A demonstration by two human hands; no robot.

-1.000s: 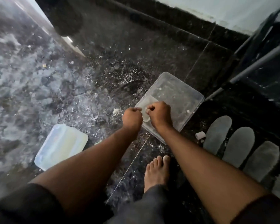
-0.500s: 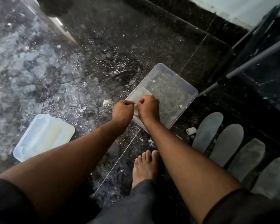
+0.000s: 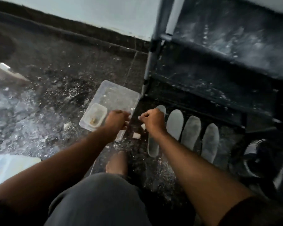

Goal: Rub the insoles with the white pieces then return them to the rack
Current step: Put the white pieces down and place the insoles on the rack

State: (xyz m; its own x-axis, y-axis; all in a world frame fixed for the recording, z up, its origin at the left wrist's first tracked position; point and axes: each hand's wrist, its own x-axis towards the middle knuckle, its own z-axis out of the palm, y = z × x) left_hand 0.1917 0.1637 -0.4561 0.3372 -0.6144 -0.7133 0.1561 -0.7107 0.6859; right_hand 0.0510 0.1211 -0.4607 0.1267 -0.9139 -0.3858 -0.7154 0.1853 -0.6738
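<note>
Centre frame, the left hand (image 3: 115, 119) curls over the rim of a clear plastic tub (image 3: 121, 97); what it grips is blurred. The right hand (image 3: 153, 119) pinches a small chalky white piece (image 3: 139, 117). Four grey felt-like insoles (image 3: 191, 132) lie side by side, right of centre, below the dusty black rack (image 3: 227, 62). No writing is legible.

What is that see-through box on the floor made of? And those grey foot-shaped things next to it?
The clear rectangular box looks like thin plastic: the dark floor shows through it, and its rounded rim looks frosted. The four grey foot-shaped insoles look like soft foam or felt, with a dull surface that gives no shine, though the blur leaves that open.
</note>
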